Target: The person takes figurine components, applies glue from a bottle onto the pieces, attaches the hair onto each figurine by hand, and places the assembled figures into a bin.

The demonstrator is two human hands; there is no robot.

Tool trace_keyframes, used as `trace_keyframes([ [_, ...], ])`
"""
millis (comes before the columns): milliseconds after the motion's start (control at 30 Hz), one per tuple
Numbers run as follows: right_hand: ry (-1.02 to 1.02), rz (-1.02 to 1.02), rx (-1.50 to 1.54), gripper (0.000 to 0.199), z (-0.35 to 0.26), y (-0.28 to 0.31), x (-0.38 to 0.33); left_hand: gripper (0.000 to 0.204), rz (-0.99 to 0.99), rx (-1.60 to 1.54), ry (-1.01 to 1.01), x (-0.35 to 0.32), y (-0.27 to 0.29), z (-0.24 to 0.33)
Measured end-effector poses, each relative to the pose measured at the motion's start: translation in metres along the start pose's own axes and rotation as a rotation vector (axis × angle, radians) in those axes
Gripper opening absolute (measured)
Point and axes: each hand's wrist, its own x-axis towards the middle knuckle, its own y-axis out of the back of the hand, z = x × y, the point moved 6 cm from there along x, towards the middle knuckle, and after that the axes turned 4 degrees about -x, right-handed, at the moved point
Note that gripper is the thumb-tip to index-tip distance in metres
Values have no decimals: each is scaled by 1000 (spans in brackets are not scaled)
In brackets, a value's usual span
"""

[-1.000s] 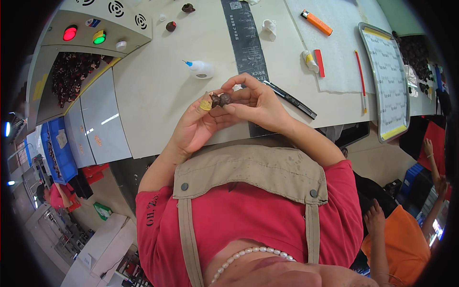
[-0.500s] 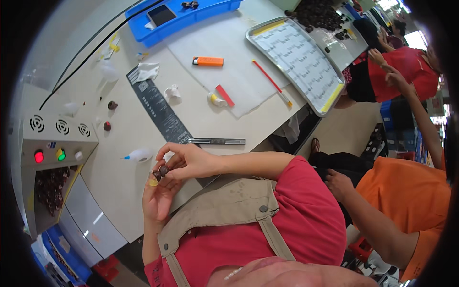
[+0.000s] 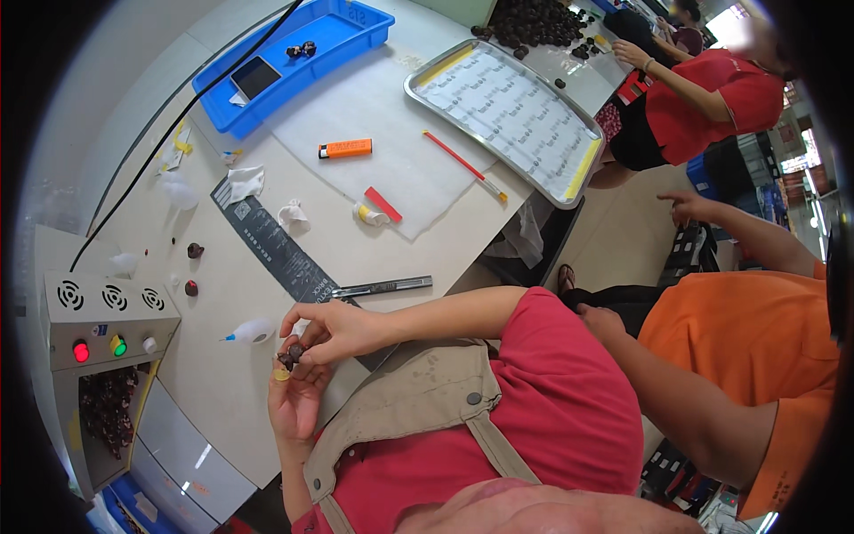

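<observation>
My left hand [image 3: 298, 411], with a yellow cover on one finger, holds small dark brown lumpy pieces [image 3: 294, 352] near the table's front edge. Over it, my right hand [image 3: 342, 332] pinches at the same cluster with thumb and fingertips. Two rounded lumps show between the hands; whether they are joined I cannot tell. A white squeeze bottle with a blue tip [image 3: 253, 332] lies just left of my hands. Close behind them are black tweezers [image 3: 382, 287] and a dark printed strip [image 3: 276, 246]. Two loose dark pieces, one a brown lump [image 3: 195, 251], lie farther left.
A grey machine [image 3: 107, 311] with red and green lights holds dark pieces at left. Behind lie a blue tray [image 3: 294, 67], an orange lighter [image 3: 345, 149], a red brush [image 3: 463, 165] and a metal tray [image 3: 516, 116]. A co-worker in orange [image 3: 729, 334] stands at right.
My view has shifted, so the table things sit farther left and lower. My hands stay together on the dark pieces. The co-worker in orange now holds an arm outstretched.
</observation>
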Motion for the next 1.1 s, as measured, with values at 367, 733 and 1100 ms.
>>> trace_keyframes([
  [367,-3,-44,5,41,4,0,2,44,-40,-3,8,2,-1,-1],
  [733,-49,-7,34,31,9,-3,5,43,-51,-6,-74,-2,-4,1],
  [1100,-126,-3,83,25,11,-3,7,45,-66,-17,-41,-2,-8,5],
])
